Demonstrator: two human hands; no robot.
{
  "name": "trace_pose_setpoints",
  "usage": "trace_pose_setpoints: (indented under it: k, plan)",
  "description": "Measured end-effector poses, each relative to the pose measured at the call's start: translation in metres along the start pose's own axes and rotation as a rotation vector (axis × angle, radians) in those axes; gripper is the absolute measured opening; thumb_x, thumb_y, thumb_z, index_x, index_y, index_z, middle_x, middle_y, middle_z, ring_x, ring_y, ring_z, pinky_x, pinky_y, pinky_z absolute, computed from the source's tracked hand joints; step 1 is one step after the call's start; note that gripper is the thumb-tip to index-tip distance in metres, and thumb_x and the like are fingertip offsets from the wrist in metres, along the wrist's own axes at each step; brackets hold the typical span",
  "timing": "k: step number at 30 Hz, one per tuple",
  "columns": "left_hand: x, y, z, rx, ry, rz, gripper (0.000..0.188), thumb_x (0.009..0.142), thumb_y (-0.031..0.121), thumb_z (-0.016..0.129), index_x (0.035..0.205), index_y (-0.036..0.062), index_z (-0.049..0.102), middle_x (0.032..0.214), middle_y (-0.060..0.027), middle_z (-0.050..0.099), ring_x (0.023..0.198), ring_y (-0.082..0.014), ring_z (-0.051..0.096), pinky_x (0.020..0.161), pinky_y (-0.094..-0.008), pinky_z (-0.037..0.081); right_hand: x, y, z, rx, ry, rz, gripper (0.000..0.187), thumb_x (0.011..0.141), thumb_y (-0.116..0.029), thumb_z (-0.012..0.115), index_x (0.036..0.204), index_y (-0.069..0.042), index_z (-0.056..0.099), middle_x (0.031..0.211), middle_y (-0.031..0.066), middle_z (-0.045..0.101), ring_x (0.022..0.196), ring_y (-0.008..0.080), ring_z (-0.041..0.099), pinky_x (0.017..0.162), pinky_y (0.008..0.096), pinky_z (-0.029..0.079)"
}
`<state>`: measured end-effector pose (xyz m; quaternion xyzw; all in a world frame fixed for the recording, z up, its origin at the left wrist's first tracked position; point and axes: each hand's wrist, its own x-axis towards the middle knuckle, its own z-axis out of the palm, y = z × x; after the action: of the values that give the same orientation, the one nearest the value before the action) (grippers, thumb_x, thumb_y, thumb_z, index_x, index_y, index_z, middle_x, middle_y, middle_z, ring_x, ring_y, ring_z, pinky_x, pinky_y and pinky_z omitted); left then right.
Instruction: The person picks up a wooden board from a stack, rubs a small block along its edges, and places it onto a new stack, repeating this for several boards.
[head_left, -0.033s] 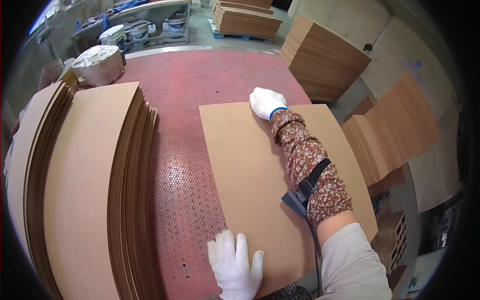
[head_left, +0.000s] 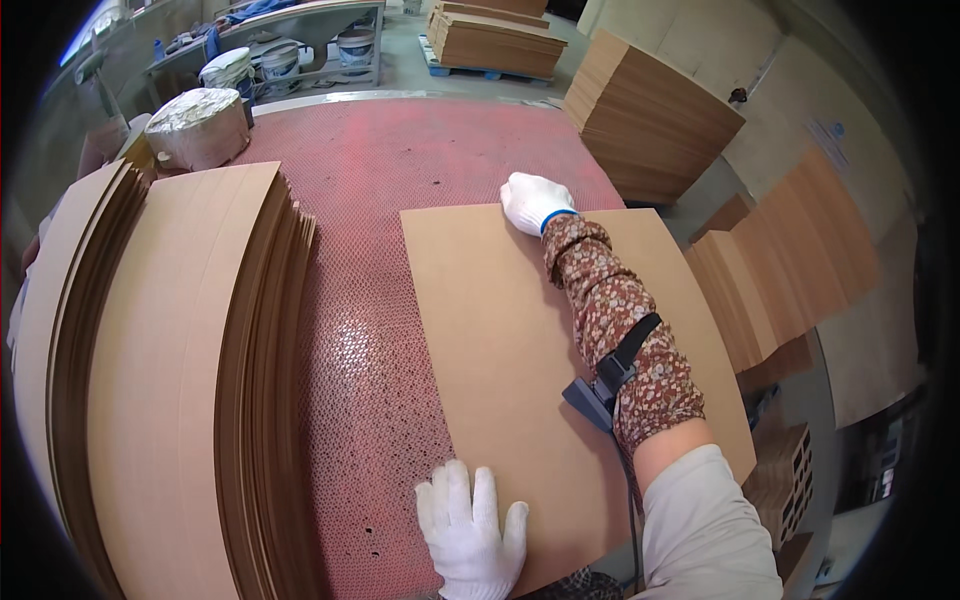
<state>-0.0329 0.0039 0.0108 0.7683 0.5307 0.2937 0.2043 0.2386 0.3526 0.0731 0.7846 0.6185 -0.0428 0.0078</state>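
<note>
Near the worktop's near edge, the left hand lies spread, likely steadying the brown sheet; the right hand curls at its far edge, grip unclear.

A big pinkish-red table with lots of tiny holes fills the middle, and light makes a shiny spot on it, left of the middle. At the upper left is a long grey bench with buckets under it. Grey floor shows at the top, near a blue pallet. A pale wall stands at the upper right. Something bright shines at the far upper left, maybe a window.
</note>
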Motion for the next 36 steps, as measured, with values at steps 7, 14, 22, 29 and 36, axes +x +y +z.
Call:
trace_pose_setpoints:
  k: [7,14,22,29,36]
  plan:
    - [0.021,0.022,-0.007,-0.107,-0.011,0.106,0.070,0.073,0.025,0.085,0.130,-0.0069,0.059,0.130,-0.0310,0.057,0.123,-0.0520,0.054,0.106,-0.0654,0.041,-0.015,0.032,-0.002,0.002,0.109,0.077,0.041,0.105,-0.034,0.051,0.122,-0.005,0.075,0.125,0.0236,0.075,0.119,0.0449,0.071,0.099,0.0551,0.058]
    - [0.011,0.019,0.006,-0.105,0.089,0.125,0.063,0.075,0.012,0.085,0.131,-0.0051,0.060,0.136,-0.0285,0.056,0.123,-0.0502,0.055,0.107,-0.0608,0.043,-0.103,0.044,0.030,-0.139,0.186,-0.012,0.035,0.105,-0.033,0.054,0.111,-0.003,0.071,0.100,0.0236,0.080,0.096,0.0426,0.079,0.080,0.0580,0.062]
    - [0.002,0.017,0.016,-0.016,0.210,0.123,0.057,0.082,0.014,0.082,0.132,-0.0047,0.063,0.138,-0.0270,0.059,0.131,-0.0472,0.055,0.117,-0.0589,0.040,-0.261,0.048,0.046,-0.159,0.132,0.047,0.031,0.106,-0.035,0.055,0.106,-0.005,0.063,0.077,0.0188,0.075,0.078,0.0417,0.078,0.066,0.0571,0.060]
    - [-0.004,0.018,0.019,-0.009,0.216,0.117,0.051,0.086,0.019,0.081,0.129,-0.0039,0.066,0.139,-0.0256,0.061,0.131,-0.0461,0.055,0.116,-0.0559,0.042,-0.404,0.065,0.065,-0.091,0.182,0.048,0.028,0.108,-0.036,0.056,0.099,-0.010,0.056,0.062,0.0141,0.068,0.059,0.0368,0.072,0.054,0.0528,0.055]
    - [-0.011,0.019,0.023,0.011,0.220,0.113,0.052,0.087,0.021,0.081,0.131,-0.0028,0.066,0.143,-0.0258,0.060,0.136,-0.0454,0.053,0.120,-0.0572,0.038,-0.508,0.067,0.069,-0.042,0.296,0.020,0.029,0.108,-0.032,0.061,0.090,-0.009,0.055,0.057,0.0113,0.062,0.051,0.0326,0.067,0.046,0.0458,0.050]
